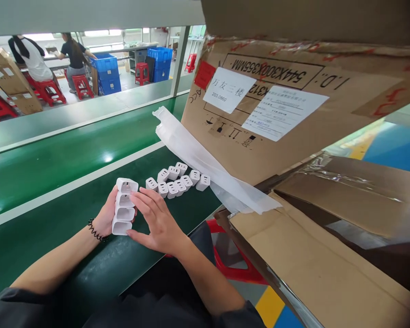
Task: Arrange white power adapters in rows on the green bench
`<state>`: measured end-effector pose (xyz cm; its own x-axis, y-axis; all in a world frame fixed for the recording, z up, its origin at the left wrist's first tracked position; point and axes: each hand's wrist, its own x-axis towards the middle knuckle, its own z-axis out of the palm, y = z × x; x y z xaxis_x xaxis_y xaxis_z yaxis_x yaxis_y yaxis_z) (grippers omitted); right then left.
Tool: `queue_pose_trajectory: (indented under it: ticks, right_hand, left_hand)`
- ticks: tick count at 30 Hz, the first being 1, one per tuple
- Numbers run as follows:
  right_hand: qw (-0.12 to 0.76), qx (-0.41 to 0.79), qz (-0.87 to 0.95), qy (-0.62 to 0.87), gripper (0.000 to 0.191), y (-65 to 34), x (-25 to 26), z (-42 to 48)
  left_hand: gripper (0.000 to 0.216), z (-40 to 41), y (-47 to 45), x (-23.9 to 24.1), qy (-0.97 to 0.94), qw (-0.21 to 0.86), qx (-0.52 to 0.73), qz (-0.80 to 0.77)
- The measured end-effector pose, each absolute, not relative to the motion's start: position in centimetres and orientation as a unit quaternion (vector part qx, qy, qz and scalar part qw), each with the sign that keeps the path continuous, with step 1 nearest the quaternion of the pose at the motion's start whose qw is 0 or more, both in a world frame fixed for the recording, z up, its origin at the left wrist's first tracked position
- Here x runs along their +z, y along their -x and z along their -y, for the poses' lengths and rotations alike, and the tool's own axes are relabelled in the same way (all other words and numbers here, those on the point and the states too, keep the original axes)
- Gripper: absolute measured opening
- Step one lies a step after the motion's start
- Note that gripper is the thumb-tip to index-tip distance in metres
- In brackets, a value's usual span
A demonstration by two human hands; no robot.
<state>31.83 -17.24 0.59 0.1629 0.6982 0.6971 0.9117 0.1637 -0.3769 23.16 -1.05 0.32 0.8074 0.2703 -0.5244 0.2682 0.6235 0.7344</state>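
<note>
A short column of several hollow white plastic charger housings, their open ends facing me, is in my left hand. That hand is closed around the column's left side and back, its fingers mostly hidden. My right hand grips the column's right side, with the thumb at the lowest housing and the fingertips at the upper ones. Beyond my right hand, more white charger housings stand loosely grouped on the green work surface, slots in their visible ends.
A large open cardboard box stands on the right, with a translucent plastic sheet draped over its edge onto the work surface. A red stool is below. Across the line sit two people, near blue crates.
</note>
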Motion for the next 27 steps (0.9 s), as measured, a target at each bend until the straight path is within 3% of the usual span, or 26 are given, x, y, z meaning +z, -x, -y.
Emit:
queue_pose_trajectory:
  ticks: [7,13,19,23,25,27]
  right_hand:
    - [0.299,-0.13,0.617,0.717,0.08,-32.8,2.7,19.3]
    - [0.214,-0.163,0.594,0.758,0.078,-35.0,5.2,26.5]
    - [0.262,-0.156,0.441,0.844,0.089,-35.9,7.5,41.0]
    - [0.216,-0.224,0.271,0.911,0.087,-37.1,8.2,53.8]
    - [0.18,-0.243,0.177,0.937,0.086,-38.7,8.4,59.7]
    - [0.148,-0.229,0.107,0.956,0.073,-41.2,8.5,64.4]
  left_hand:
    - [0.056,4.4,-25.2,0.0,-0.538,0.806,0.039,-0.244]
    - [0.054,10.4,-29.1,0.3,-0.624,0.758,0.012,-0.188]
    - [0.059,18.1,-34.5,-0.7,-0.682,0.717,-0.079,0.119]
    - [0.043,20.2,-38.4,-0.7,-0.803,0.524,0.017,0.282]
    - [0.046,20.6,-40.4,-0.7,-0.846,0.377,0.103,0.363]
    - [0.053,20.7,-42.1,-1.2,-0.849,0.266,0.169,0.424]
